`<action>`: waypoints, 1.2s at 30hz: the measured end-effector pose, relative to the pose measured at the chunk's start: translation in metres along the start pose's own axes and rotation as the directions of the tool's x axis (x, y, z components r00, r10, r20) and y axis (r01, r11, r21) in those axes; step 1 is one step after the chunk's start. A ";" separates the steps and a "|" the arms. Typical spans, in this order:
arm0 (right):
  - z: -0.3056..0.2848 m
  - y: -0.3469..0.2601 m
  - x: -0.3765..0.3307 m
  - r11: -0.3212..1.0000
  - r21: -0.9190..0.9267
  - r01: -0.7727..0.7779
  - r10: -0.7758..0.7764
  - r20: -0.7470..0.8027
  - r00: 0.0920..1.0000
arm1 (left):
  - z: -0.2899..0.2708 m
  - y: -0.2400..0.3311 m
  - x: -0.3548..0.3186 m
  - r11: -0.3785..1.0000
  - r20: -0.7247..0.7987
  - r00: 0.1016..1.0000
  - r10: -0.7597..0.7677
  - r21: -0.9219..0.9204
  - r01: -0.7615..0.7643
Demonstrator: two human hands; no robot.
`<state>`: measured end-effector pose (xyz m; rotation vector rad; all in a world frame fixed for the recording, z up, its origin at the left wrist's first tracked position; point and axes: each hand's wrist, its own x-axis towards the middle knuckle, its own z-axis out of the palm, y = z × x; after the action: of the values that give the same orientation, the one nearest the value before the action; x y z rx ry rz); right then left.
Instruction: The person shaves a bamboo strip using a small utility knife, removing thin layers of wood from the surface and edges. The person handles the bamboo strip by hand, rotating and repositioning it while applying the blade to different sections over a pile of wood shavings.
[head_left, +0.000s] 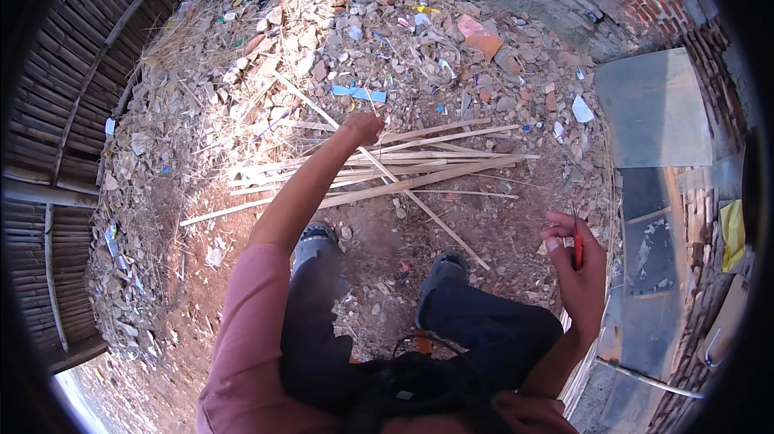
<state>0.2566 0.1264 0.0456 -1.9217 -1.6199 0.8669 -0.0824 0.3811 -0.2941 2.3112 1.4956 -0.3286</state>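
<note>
My left hand [364, 128] is closed over the pile of pale bamboo strips [435, 161] on the ground ahead. A thin light strip [369, 97] pokes out above the fist. One long bamboo strip [431, 214] crosses the pile diagonally, passing behind my left wrist; whether the fist touches it is hidden. At the right, my right hand [576, 269] is raised, its fingers curled around a small red-handled tool [577, 247] with a thin dark tip. My shoes [445, 269] stand on the near side of the pile.
Stones, broken brick and litter cover the ground [339, 47]. A bamboo-slat wall [64, 103] is on the left. On the right lean a grey sheet [655, 112] and a dark panel [649, 257], beside stacked poles [697, 257] and a yellow piece [732, 234].
</note>
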 end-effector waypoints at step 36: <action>-0.017 0.024 -0.006 0.995 -0.095 0.000 0.010 0.107 0.994 | 0.194 -0.020 0.041 0.962 -0.185 0.945 -0.271 -0.014 0.273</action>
<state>0.2850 0.1163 0.0415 -1.9738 -1.7488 0.9253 -0.0831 0.3399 -0.4894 2.1945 1.9161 -0.1967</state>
